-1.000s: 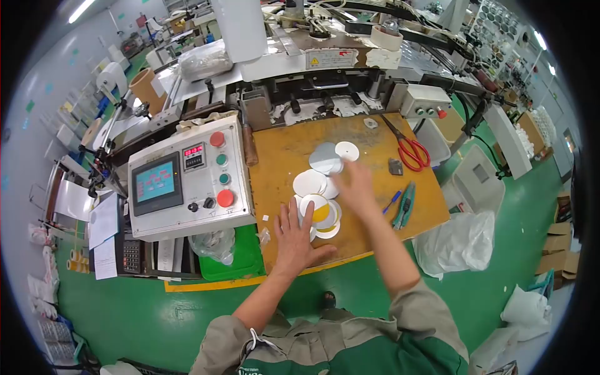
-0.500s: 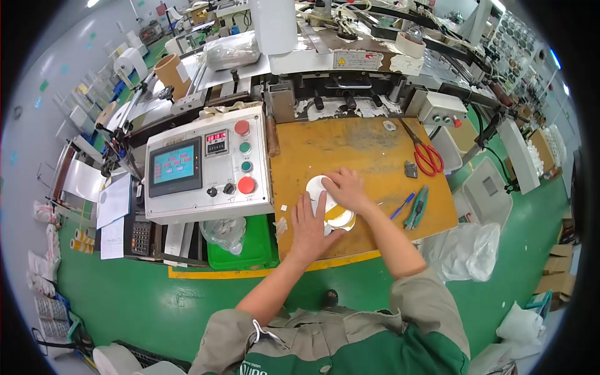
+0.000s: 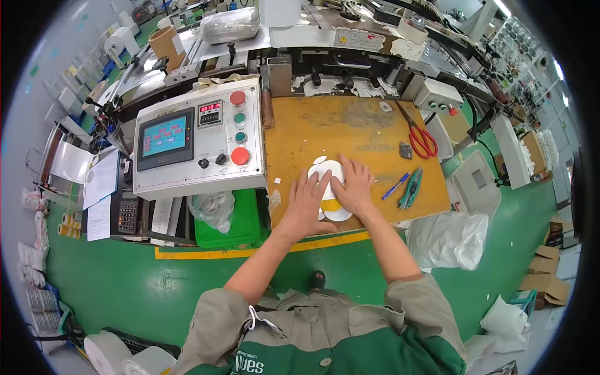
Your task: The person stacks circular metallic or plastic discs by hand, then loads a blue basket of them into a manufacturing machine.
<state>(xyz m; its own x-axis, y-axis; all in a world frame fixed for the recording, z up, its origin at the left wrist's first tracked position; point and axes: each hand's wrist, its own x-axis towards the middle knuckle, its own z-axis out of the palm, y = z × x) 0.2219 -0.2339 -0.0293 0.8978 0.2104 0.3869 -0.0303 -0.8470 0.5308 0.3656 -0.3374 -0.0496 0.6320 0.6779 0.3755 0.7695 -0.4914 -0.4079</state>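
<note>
A heap of round white and yellow discs [image 3: 329,187] lies on the worn orange worktable [image 3: 325,128]. My left hand [image 3: 304,206] lies flat with fingers spread against the left side of the heap. On the heap's right side rests my right hand [image 3: 355,187], palm down, fingers pointing away from me. Both hands press in on the discs from either side; neither hand lifts anything.
A control panel [image 3: 194,140] with a screen and red and green buttons stands left of the table. Red scissors [image 3: 422,139], a blue pen [image 3: 395,185] and green pliers [image 3: 410,189] lie at the right. White plastic bags [image 3: 447,240] hang below the table's right edge.
The discs that lay spread across the table are now gathered into one heap. My right hand drew back from the far discs toward the left hand.
</note>
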